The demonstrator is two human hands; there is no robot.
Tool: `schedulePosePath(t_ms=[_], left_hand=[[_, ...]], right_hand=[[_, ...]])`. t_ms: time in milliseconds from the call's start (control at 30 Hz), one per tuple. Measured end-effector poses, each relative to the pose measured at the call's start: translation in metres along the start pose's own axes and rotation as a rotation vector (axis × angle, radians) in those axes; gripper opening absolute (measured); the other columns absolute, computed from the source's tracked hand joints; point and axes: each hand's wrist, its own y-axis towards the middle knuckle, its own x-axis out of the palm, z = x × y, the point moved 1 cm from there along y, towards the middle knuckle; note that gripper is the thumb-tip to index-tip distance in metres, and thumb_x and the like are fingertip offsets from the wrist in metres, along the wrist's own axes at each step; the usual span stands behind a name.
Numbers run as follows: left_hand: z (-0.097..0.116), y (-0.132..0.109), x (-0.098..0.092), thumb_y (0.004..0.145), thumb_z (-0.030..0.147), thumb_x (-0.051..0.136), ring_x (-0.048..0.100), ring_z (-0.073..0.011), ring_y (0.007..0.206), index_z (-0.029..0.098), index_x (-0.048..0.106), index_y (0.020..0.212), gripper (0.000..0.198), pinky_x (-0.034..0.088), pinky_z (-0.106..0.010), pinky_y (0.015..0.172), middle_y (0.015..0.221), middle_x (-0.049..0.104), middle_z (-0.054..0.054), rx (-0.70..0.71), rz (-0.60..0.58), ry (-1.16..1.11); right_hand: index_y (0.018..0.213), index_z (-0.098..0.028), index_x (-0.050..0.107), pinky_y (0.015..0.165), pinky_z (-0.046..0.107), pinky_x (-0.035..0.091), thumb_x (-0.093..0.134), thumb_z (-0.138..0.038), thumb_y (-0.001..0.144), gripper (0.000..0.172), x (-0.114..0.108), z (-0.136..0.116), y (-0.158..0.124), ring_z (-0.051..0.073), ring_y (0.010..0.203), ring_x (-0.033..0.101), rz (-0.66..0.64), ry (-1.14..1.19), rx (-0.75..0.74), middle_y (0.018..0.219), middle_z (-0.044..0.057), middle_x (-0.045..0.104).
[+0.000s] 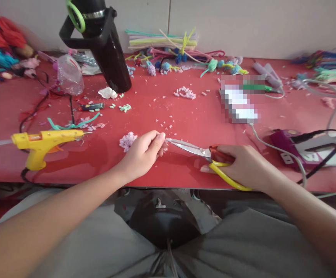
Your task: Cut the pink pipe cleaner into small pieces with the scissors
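My right hand grips a pair of scissors by its red and yellow handles. The blades look nearly closed and point left, their tips close to my left fingertips. My left hand is closed in a pinch, thumb against the fingers. What it pinches, if anything, is too small or hidden to make out. Just left of that hand lies a heap of short lilac fuzzy pieces, partly covered by it. Beyond the hands, a loose pile of pale pink pieces rests on the red table.
A yellow glue gun lies at left, nozzle pointing right. Behind it stand a black tumbler and a clear plastic bottle. Pipe cleaners are bundled along the wall. At right are a blurred-out device, a purple box and cables.
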Motion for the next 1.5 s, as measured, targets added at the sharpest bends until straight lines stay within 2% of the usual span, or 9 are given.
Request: schedulePosePath(t_ms=[300,533,900,1500], left_hand=[[-0.0001,-0.0008,-0.0002,0.104,0.042,0.038,0.045,-0.0059,0.05,0.018,0.049,0.073,0.041,0.038,-0.022,0.05,0.062,0.051,0.003,-0.028,0.007,-0.019],[0.0024,-0.0009,-0.0005,0.104,0.043,0.038,0.045,-0.0056,0.047,0.018,0.047,0.069,0.044,0.036,-0.021,0.046,0.058,0.049,0.003,-0.051,0.029,-0.016],[0.0026,-0.0001,0.0012,0.105,0.04,0.038,0.046,-0.0059,0.047,0.018,0.045,0.066,0.045,0.039,-0.022,0.05,0.055,0.049,0.003,-0.021,0.06,0.029],[0.0038,-0.0026,0.0009,0.105,0.04,0.037,0.048,-0.0061,0.049,0.019,0.047,0.071,0.042,0.04,-0.022,0.05,0.06,0.051,0.003,-0.033,0.033,0.002]], right_hand=[[0.058,-0.023,0.032,0.047,0.027,0.023,0.069,-0.075,0.064,0.065,0.0021,0.0043,0.0012,0.012,0.058,0.02,0.022,0.029,0.01,0.06,-0.005,0.024],[0.06,-0.023,0.034,0.048,0.027,0.025,0.071,-0.072,0.066,0.062,0.0003,0.0054,-0.0015,0.012,0.058,0.022,0.006,0.049,-0.033,0.06,-0.005,0.024],[0.062,-0.023,0.034,0.05,0.027,0.024,0.068,-0.074,0.067,0.062,0.0005,0.0037,-0.0012,0.013,0.06,0.023,0.012,0.047,-0.027,0.062,-0.005,0.027],[0.062,-0.023,0.031,0.05,0.027,0.025,0.073,-0.071,0.063,0.064,0.0,0.0037,-0.0012,0.013,0.061,0.023,-0.015,0.042,-0.024,0.062,-0.005,0.024]])
